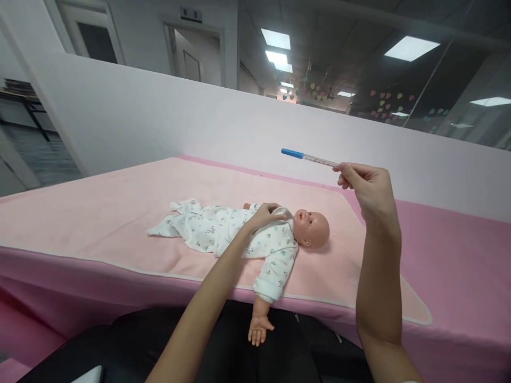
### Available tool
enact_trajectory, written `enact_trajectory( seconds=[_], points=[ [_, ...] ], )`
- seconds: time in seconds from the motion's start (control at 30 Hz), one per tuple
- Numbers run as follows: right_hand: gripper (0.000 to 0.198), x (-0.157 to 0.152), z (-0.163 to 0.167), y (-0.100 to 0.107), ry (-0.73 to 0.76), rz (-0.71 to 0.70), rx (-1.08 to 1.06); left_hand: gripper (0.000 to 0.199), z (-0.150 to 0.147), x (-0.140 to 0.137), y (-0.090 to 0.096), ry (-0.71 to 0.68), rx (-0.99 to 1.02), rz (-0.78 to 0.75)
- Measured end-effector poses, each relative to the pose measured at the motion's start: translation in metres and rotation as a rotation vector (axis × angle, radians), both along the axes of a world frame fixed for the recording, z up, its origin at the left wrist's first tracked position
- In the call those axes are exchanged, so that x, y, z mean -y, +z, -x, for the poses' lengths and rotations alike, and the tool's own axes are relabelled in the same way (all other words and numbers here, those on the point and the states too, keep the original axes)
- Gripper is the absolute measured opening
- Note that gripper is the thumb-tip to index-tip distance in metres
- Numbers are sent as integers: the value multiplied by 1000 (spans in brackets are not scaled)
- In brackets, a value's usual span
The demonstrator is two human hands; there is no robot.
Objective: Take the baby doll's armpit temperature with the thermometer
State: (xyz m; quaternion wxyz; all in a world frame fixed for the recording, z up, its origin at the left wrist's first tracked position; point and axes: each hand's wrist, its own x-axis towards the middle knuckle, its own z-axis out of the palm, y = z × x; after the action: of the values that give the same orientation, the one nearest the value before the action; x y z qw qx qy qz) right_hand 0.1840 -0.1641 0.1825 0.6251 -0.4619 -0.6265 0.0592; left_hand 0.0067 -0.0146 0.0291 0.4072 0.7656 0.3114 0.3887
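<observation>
A bald baby doll [313, 230] lies on its back, head to the right, in white patterned clothes [203, 226]. My left hand [266, 215] rests on its chest, fingers curled at the neckline of the doll's shirt [275, 239] and gripping the cloth there. Raised above the mat on the right, my right hand [365, 186] pinches a glass thermometer [319, 160] by one end between thumb and fingers. The thermometer's blue-capped end points left, slightly upward. One doll arm hangs over the near table edge, its hand [260, 327] palm up.
A pale pink mat [120, 213] with a light border covers much of the table, over a darker pink cloth [459, 255]. Behind it runs a low white wall [159, 117] with glass above. Black-clothed legs are below the near edge. A white object [90, 375] shows at the lower left.
</observation>
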Motion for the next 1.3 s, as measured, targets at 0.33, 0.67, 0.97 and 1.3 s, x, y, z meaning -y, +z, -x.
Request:
enact_trajectory(
  seconds=[0.33, 0.67, 0.97, 1.3],
  points=[
    [42, 6, 17, -5, 22, -5, -57, 37, -2, -7, -7, 34, 103, 65],
    [35, 1, 16, -9, 9, -53, -120, 33, -2, -9, -9, -9, 135, 106],
    [23, -5, 20, -20, 53, -122, -202, 29, -3, -12, -11, 9, 140, 71],
    [24, -2, 22, -25, 67, -95, -165, 29, -4, -14, -11, -9, 137, 53]
  ],
)
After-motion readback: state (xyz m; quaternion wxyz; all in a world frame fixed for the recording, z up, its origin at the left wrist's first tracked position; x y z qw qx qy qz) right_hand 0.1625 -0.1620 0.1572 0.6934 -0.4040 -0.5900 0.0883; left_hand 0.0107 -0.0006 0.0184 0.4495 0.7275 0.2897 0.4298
